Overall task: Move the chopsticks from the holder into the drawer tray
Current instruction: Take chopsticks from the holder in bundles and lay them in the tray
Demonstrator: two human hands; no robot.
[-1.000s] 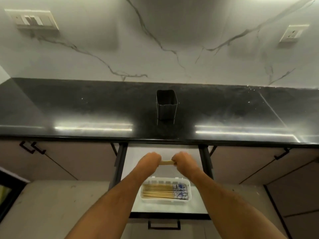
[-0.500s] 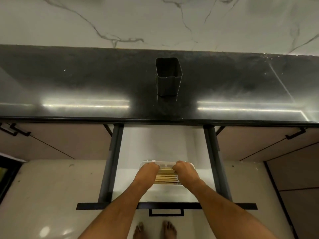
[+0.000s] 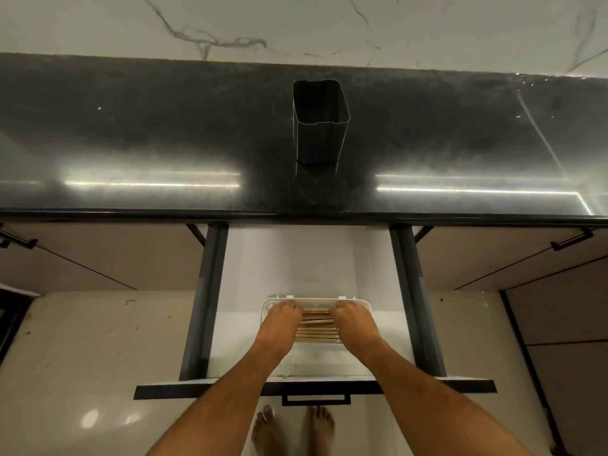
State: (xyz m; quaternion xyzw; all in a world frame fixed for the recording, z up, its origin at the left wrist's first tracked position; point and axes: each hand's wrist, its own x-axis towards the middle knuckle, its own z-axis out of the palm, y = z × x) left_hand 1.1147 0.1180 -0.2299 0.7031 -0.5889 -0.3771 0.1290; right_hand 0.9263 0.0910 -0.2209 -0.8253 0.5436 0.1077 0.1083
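Your left hand (image 3: 282,319) and right hand (image 3: 352,319) are down in the white tray (image 3: 267,307) in the drawer (image 3: 210,291), fingers curled on the chopsticks (image 3: 316,328); holder (image 3: 320,123) stands on the counter

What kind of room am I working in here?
Most likely a home kitchen: a polished black stone countertop against a white marble-veined wall, and a pulled-out dark-framed drawer holding wooden chopsticks.
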